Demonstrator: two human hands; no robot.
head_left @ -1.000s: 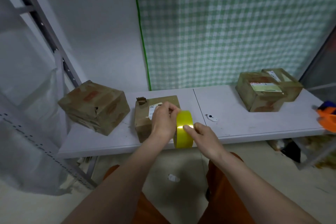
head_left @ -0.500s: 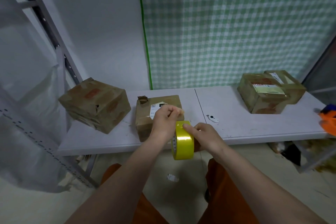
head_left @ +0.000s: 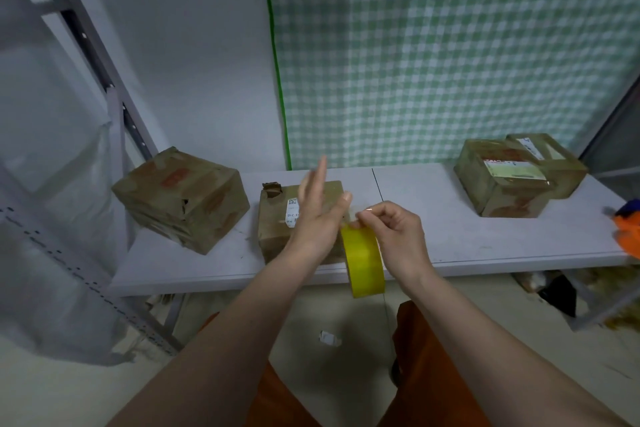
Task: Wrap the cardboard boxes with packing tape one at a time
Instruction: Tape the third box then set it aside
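I judge the step in hand to be freeing the tape end: my right hand (head_left: 398,236) pinches the leading edge of the yellow tape roll (head_left: 363,258), while my left hand (head_left: 317,215) is spread open, gripping nothing, over the middle box (head_left: 277,215) at the tabletop's (head_left: 433,236) front edge. Next, the strip needs drawing out and pressing onto that box. The grey tabletop also carries a box (head_left: 181,199) at its left end and two boxes (head_left: 516,175) toward its right rear, before a green-checked curtain (head_left: 450,45).

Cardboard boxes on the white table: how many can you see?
4. One box sits at the left end, one in the middle behind the left hand, and two at the right, one in front, one touching behind it. None seems hidden.
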